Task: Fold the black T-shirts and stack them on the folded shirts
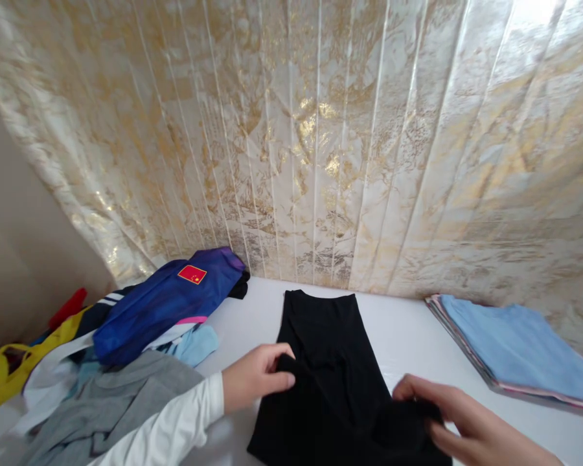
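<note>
A pair of black pants point(330, 336), as far as its shape shows, lies on the white surface in front of me with its straight waist edge at the far end. My left hand point(257, 377) pinches a raised edge of the black cloth between thumb and fingers. On the other side, my right hand point(466, 417) is closed around another bunched part of the same cloth, its fingertips partly hidden behind it. Between the hands the near part of the cloth is lifted and folds over the part lying flat. The nearest end runs out of view.
Left of the pants is a loose heap of clothes, with a blue garment point(160, 310) bearing a red flag patch and a grey garment point(121, 401). A stack of folded clothes point(519, 343) lies at the right, light blue on top. Behind hangs a shiny gold-and-white curtain point(315, 142).
</note>
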Demonstrator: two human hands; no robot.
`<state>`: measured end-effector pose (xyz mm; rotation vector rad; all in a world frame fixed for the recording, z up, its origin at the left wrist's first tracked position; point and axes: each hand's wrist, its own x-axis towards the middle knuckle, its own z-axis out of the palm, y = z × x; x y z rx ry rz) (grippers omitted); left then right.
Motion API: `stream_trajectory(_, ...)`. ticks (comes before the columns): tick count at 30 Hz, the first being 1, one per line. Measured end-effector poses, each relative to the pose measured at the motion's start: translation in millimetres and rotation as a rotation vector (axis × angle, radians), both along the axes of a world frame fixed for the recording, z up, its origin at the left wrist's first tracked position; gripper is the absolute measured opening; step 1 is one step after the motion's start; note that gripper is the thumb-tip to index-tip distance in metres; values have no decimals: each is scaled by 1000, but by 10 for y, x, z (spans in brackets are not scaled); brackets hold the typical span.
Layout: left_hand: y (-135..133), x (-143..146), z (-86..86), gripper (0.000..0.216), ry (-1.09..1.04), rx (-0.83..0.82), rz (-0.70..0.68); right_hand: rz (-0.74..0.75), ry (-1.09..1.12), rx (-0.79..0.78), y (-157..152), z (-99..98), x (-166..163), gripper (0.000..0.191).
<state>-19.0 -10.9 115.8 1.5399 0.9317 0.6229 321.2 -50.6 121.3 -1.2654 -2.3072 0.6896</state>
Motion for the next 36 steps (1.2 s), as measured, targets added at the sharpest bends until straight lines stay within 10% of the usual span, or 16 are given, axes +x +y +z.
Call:
stream_trajectory(5,1050,85,-12,28,-52,13,150,-9,210,-85,1190,260,-196,34)
stream_trajectory(13,2049,103,-675,26,53,-28,395,-346,211,-2,2513,-650,-266,28)
stream_trajectory(23,2135,104,-831,23,125,172,583,-419,356,138,2570,-895,-220,34)
stream_trajectory(29,1844,172,-543,55,399,351,664,-457,355,96,2525,-976,-150,37)
stream_trajectory(32,1406,361,-343,53,482,489,538,-406,320,125,2227,-969,-79,44)
stream_trajectory(36,850,734,-410,49,694,909,46,-316,218,80,1689,-1087,-83,47)
